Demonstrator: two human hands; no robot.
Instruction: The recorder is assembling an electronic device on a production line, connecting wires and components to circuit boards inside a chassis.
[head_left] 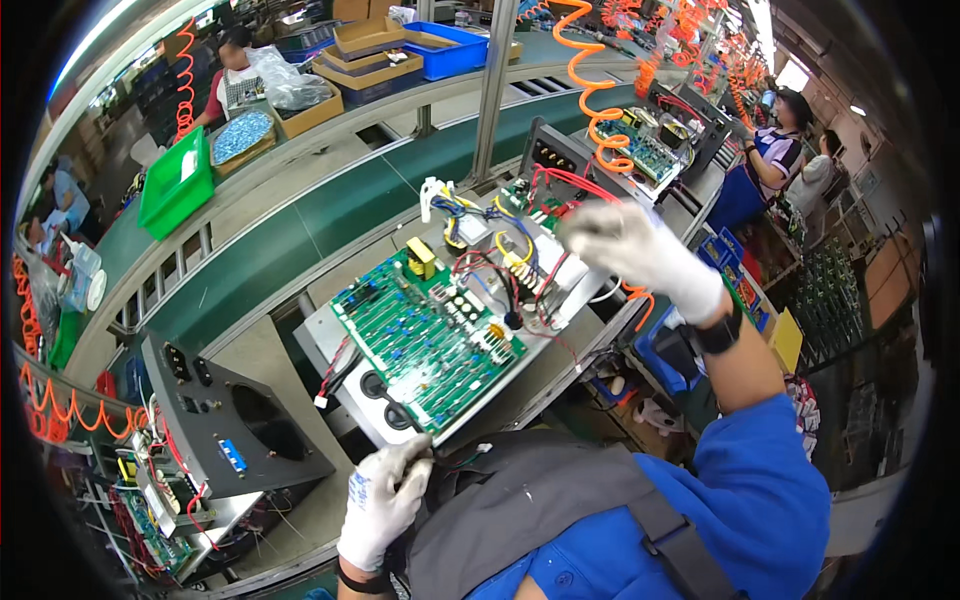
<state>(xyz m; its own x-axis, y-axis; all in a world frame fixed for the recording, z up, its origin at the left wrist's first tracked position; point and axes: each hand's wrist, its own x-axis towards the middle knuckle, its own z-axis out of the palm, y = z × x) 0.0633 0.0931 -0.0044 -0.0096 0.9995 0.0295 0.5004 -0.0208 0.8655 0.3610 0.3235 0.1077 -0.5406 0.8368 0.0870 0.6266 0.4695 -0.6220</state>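
Observing both gloved hands at an open electronic assembly.
The green circuit board lies face up on its metal plate, which I judge leaves its parts reachable; the left hand, half-curled, sits at the near corner; the right hand, fingers bent, hovers near the red wires; from here I cannot tell whether either grips anything.

Open way: along the green belt, far left, past the circuit board | Left block: tall black panel | Far block: upright metal post | Far right: dangling orange coiled hose, arching red wires
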